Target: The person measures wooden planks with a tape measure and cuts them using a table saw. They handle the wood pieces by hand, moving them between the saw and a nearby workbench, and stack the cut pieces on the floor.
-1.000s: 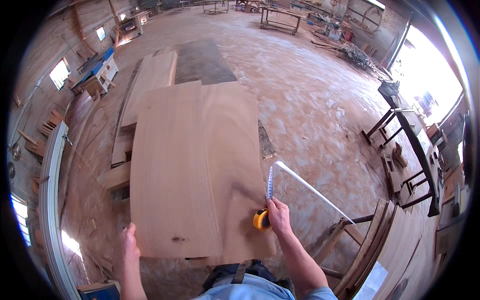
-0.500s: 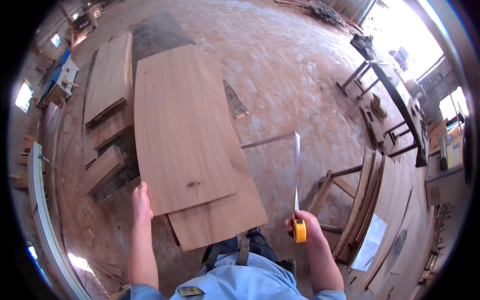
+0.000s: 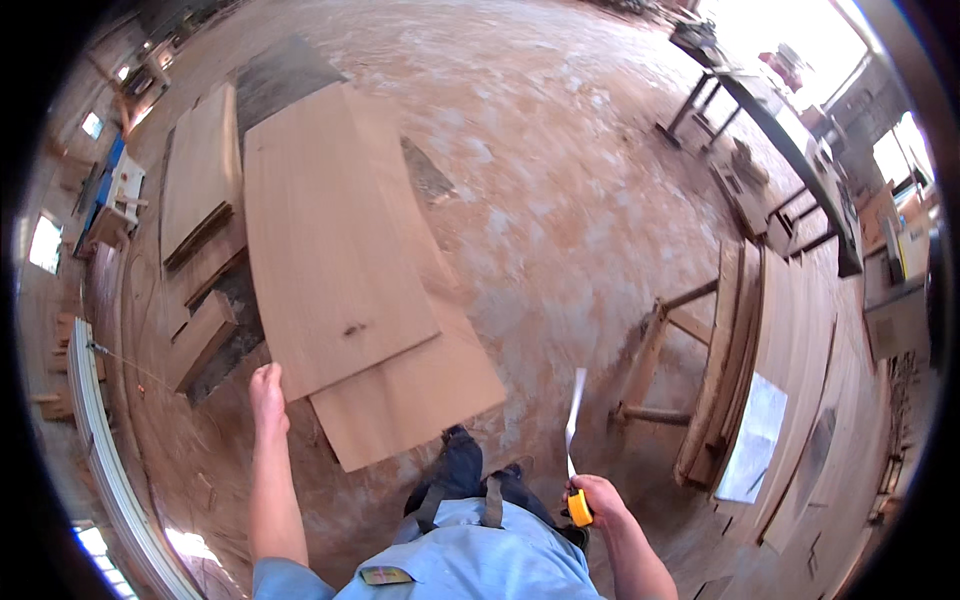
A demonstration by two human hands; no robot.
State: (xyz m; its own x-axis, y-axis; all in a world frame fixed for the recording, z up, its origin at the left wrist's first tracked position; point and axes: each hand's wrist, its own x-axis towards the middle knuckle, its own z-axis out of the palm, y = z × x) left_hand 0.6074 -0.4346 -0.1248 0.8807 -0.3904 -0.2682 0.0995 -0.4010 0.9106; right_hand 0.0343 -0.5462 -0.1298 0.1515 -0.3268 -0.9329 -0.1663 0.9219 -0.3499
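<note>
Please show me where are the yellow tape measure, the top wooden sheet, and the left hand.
yellow tape measure [image 3: 579, 507], head view, on its yellow case in the right hand.
top wooden sheet [image 3: 325, 240], head view, on the middle of its bare face.
left hand [image 3: 267, 390], head view, on the back of the hand at the sheet's near corner.

A large thin plywood sheet [image 3: 335, 235] overlaps a second one; a yellow tape measure [image 3: 579, 507] has its blade extended upward.

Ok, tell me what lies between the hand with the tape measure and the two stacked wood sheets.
Head view: between the right hand and the wood sheets lie bare dusty floor and the person's dark shoe.
</note>
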